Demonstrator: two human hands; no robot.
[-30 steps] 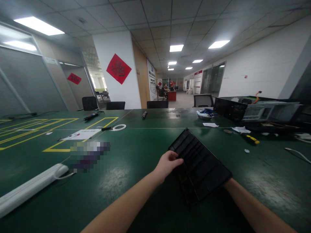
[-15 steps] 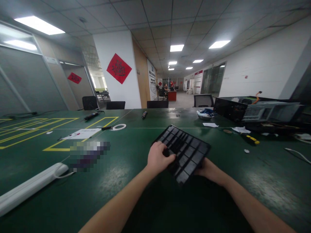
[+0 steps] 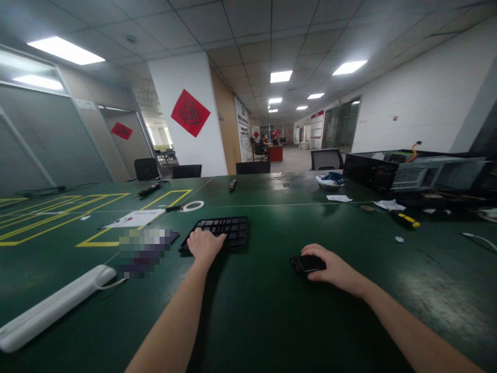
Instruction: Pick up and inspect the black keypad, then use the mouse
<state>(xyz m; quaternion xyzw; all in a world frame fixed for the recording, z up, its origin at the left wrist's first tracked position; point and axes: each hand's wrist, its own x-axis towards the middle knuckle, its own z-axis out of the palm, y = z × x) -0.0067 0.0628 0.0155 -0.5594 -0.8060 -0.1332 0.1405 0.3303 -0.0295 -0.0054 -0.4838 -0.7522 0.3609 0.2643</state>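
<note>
A black grid-shaped plastic tray (image 3: 223, 230) lies flat on the green table (image 3: 256, 311), left of centre. My left hand (image 3: 204, 245) rests on its near edge, fingers curled over the rim. To the right, my right hand (image 3: 330, 268) covers a small flat black object (image 3: 306, 263) lying on the table, fingers wrapped around it.
A white power strip (image 3: 54, 305) lies at the near left, a blurred patch beside the tray. Papers, a white cable coil (image 3: 193, 205) and pens sit further back. Open computer cases (image 3: 407, 176), a yellow-handled screwdriver (image 3: 406, 219) and paper scraps are at the right. Chairs line the far edge.
The tray, held up tilted in both hands before, has been moved left and laid flat. My right hand has left it and now lies on a small black object.
</note>
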